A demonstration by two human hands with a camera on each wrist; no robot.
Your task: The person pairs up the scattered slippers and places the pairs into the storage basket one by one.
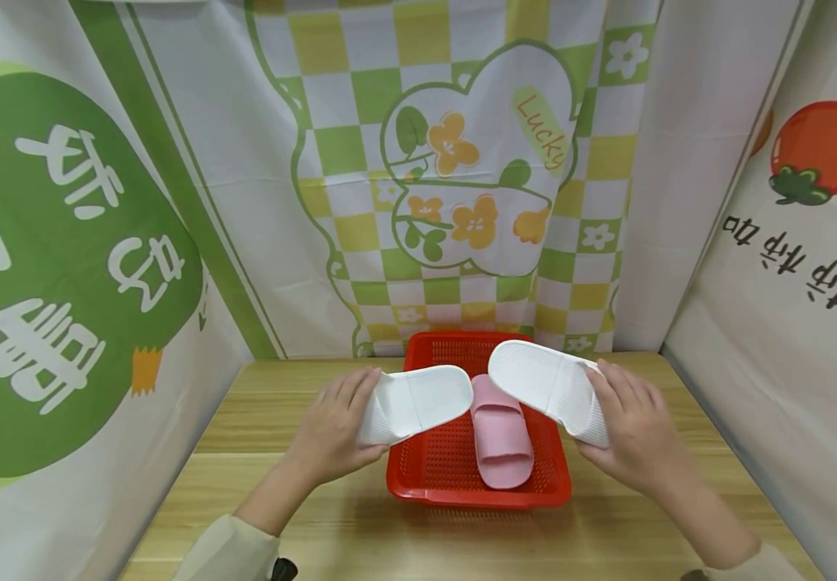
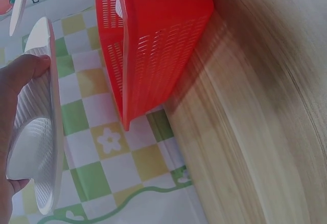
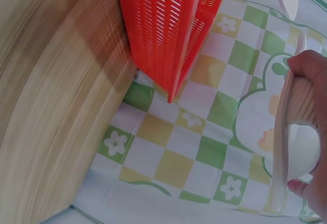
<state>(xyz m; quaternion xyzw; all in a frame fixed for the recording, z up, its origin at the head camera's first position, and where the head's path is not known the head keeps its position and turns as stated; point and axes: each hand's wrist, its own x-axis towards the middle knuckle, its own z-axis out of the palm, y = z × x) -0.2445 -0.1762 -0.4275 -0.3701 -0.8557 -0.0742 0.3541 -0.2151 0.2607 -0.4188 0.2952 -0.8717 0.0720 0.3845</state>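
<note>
My left hand (image 1: 336,421) grips a white slide slipper (image 1: 428,397) by its strap end, its toe or heel end pointing inward over the basket. A matching white slipper (image 1: 530,375) is held in my right hand (image 1: 636,428), also tilted toward the middle. Below and between them, a pink slipper (image 1: 503,452) lies in the red plastic basket (image 1: 428,494). In the left wrist view, thumb and fingers wrap the edges of the white slipper (image 2: 51,106). The right wrist view shows the same kind of hold on the other slipper (image 3: 283,147).
The basket stands on a wooden table (image 1: 280,500) near the back. Behind it hangs a checked green, yellow and white cloth (image 1: 360,97). Printed cloth walls close in the left (image 1: 135,186) and right (image 1: 738,323) sides.
</note>
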